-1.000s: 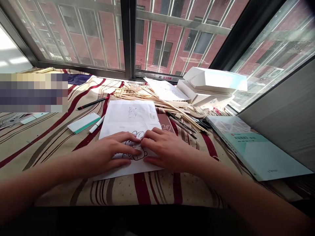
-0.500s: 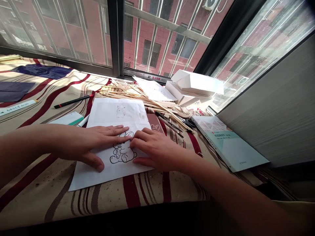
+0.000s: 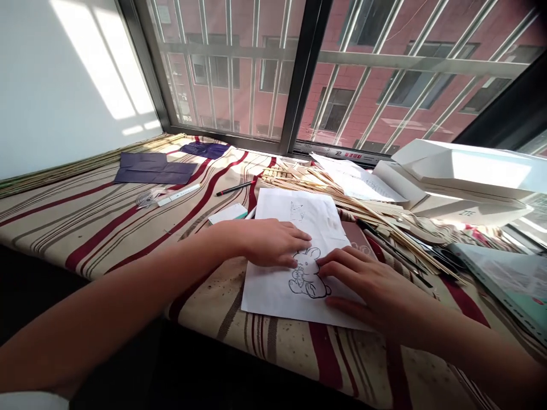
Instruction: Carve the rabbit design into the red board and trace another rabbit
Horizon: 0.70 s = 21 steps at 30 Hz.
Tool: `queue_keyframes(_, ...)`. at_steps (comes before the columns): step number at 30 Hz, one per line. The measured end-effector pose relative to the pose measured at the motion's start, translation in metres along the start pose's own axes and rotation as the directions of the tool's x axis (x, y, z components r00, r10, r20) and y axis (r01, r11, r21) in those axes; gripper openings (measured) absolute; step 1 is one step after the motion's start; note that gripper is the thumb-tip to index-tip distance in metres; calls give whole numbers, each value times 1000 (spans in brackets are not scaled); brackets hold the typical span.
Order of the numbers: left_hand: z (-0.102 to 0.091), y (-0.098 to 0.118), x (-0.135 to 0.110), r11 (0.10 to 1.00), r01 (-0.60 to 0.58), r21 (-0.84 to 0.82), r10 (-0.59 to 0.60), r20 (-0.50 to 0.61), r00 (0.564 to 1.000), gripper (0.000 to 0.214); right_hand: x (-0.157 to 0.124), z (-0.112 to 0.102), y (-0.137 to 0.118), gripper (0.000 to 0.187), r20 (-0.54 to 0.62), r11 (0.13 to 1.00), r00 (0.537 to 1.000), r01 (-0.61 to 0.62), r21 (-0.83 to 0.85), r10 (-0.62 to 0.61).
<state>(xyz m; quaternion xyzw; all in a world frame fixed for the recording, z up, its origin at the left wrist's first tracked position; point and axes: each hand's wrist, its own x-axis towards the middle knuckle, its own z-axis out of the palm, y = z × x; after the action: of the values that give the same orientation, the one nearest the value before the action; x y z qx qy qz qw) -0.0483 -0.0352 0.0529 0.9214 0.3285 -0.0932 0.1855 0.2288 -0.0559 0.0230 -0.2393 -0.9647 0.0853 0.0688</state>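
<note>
A sheet of white paper (image 3: 273, 290) lies on the striped cloth in front of me, bearing a black line drawing of a rabbit (image 3: 308, 279) and a smaller, fainter sketch (image 3: 296, 210) above it. My left hand (image 3: 276, 242) rests on the paper's left side, palm down, fingertips by the rabbit's ears. On the right side, my right hand (image 3: 363, 279) lies over the sheet with fingers apart, their tips touching beside the rabbit's head. Neither hand holds anything. A brown board or booklet (image 3: 358, 239) shows partly from under the sheet's right edge.
Thin wooden strips (image 3: 299, 176) lie behind the paper, with a white box (image 3: 461, 188) at the back right. Pens (image 3: 393, 250) and a book (image 3: 508, 279) are to the right. A white-and-green block (image 3: 228, 213), a marker (image 3: 178, 195) and dark folded paper (image 3: 154, 169) lie left.
The view has turned left, bringing the wall into sight. My left hand has shifted a little up on the paper, its thumb now near the rabbit. My right hand stays by the drawing.
</note>
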Motion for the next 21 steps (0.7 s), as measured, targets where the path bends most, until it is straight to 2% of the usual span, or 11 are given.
queue_keyframes(2, 3, 4, 6, 999, 24, 21, -23, -48, 999, 75, 1, -2, -1, 16, 5, 1000, 1000, 3, -17, -3)
queue_keyframes(5, 13, 0, 9, 1000, -13, 4, 13, -58, 998, 85, 1, -5, -2, 16, 10, 999, 1000, 20, -28, -20)
queue_keyframes(12, 32, -25, -7, 991, -124, -52, 121, -62, 991, 75, -1, -1, 0, 23, -36, 1000, 999, 26, -9, -26)
queue_keyframes(21, 38, -41, -20, 983, -170, -67, 164, -82, 983, 74, -4, 4, -4, 31, -62, 999, 998, 31, -6, -32)
